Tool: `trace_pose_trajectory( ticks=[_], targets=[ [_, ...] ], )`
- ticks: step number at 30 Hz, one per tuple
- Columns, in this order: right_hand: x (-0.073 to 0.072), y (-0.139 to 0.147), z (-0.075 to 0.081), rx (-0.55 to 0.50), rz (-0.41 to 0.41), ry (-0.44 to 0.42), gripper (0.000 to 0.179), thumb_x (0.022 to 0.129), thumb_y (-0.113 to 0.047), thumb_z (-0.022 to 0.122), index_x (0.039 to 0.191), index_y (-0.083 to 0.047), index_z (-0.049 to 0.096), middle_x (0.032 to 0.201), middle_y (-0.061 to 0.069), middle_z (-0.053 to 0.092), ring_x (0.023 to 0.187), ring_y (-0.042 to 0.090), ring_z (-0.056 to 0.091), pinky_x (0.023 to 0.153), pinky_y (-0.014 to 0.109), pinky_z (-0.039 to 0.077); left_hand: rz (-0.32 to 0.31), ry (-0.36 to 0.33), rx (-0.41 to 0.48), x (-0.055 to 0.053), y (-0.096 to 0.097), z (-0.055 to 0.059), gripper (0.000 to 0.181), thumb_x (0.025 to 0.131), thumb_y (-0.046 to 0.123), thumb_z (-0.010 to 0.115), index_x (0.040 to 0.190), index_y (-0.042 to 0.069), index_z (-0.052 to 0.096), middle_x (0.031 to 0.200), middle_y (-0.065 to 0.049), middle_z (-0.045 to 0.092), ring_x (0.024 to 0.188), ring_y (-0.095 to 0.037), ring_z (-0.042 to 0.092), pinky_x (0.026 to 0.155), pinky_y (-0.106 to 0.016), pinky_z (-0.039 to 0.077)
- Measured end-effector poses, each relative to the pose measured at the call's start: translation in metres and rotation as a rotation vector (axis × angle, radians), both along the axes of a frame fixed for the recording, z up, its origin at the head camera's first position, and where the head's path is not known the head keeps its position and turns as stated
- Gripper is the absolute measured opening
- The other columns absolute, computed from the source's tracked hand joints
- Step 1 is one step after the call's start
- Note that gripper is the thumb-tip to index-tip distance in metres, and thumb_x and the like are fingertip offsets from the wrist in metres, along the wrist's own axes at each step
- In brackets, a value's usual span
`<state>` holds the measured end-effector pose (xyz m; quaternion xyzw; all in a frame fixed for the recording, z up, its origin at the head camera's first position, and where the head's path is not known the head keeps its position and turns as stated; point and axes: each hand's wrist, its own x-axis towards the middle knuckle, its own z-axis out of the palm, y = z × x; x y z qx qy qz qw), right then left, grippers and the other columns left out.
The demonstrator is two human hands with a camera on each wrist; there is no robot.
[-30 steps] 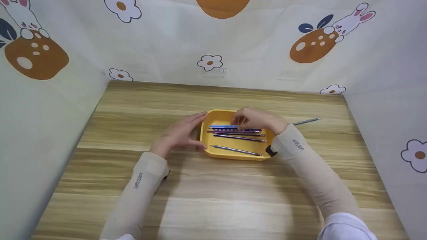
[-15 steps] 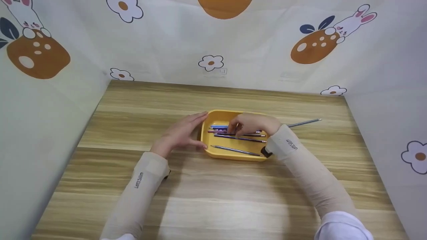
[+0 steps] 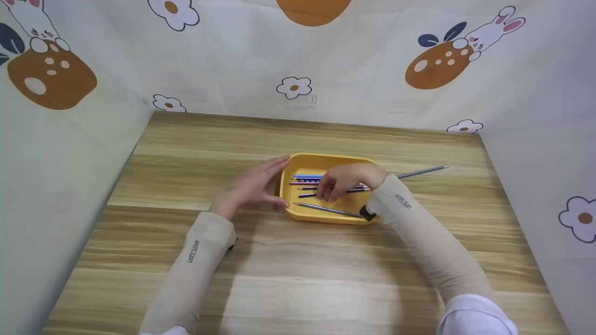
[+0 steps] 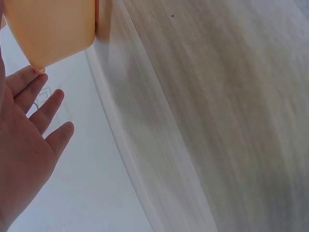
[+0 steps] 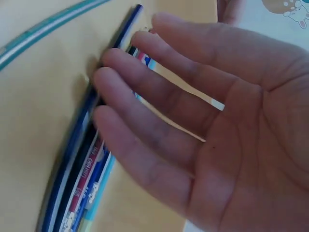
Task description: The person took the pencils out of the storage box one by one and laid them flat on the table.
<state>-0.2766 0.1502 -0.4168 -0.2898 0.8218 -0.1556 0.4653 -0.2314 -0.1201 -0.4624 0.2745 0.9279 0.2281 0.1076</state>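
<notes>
A yellow tray (image 3: pixel 335 156) holds several pencils lying side by side, among them a light blue one (image 3: pixel 307 176). Apart from that row, near the tray's front wall, lies a grey pencil (image 3: pixel 321 208). My left hand (image 3: pixel 249 186) rests against the tray's left end, fingers and thumb spread; in the left wrist view the fingertips touch its rim. Inside the tray, my right hand (image 3: pixel 347 180) is over the row. Up close, its loosely extended fingers touch a dark blue pencil (image 5: pixel 63 179), with other pencils beneath them. The right hand hides part of the row.
Another grey pencil (image 3: pixel 423 171) lies to the right of the tray, its near end hidden behind the right forearm. The wooden table (image 3: pixel 298 279) is bounded at the back and sides by printed cloth walls (image 3: pixel 233 65).
My right hand has moved toward me across the row, from the light blue pencil to the dark blue one at the front. The left hand has stayed at the tray's end.
</notes>
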Motion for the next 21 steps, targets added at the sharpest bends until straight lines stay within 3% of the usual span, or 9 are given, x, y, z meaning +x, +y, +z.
trace_pose_trajectory(
  ticks=[6, 11, 15, 21],
  targets=[
    [0.009, -0.003, 0.002, 0.076, -0.058, -0.212, 0.043, 0.095, -0.008, 0.061, 0.137, -0.008, 0.058, 0.129, 0.01, 0.065, 0.107, 0.011, 0.061, 0.101, 0.034, 0.056, 0.003, 0.009, -0.003, 0.0, 0.0, 0.002, 0.114, 0.07, 0.061, 0.081, 0.16, 0.022, 0.023, 0.168, 0.004, 0.02, 0.154, -0.025, 0.024, 0.128, -0.047, 0.022],
    [0.012, -0.004, 0.003, 0.119, -0.024, -0.23, 0.044, 0.094, -0.011, 0.061, 0.137, -0.016, 0.059, 0.126, 0.003, 0.064, 0.108, 0.011, 0.06, 0.101, 0.031, 0.054, 0.011, -0.002, -0.013, 0.0, 0.0, 0.003, 0.115, 0.069, 0.062, 0.081, 0.16, 0.023, 0.022, 0.168, 0.005, 0.019, 0.154, -0.024, 0.023, 0.128, -0.047, 0.021],
    [0.012, -0.005, 0.002, 0.14, 0.012, -0.226, 0.044, 0.093, -0.012, 0.061, 0.135, -0.021, 0.06, 0.127, -0.001, 0.062, 0.111, 0.011, 0.056, 0.107, 0.032, 0.047, 0.009, -0.006, -0.018, -0.001, 0.0, 0.002, 0.115, 0.069, 0.063, 0.081, 0.16, 0.023, 0.022, 0.168, 0.005, 0.019, 0.154, -0.024, 0.023, 0.128, -0.046, 0.022],
    [0.012, -0.007, -0.001, 0.132, 0.065, -0.264, 0.043, 0.092, -0.011, 0.061, 0.134, -0.019, 0.059, 0.124, 0.0, 0.062, 0.11, 0.012, 0.054, 0.11, 0.034, 0.044, 0.007, -0.016, -0.024, -0.001, 0.0, 0.003, 0.117, 0.068, 0.066, 0.079, 0.16, 0.026, 0.02, 0.168, 0.004, 0.019, 0.154, -0.025, 0.022, 0.127, -0.048, 0.021]
  ],
)
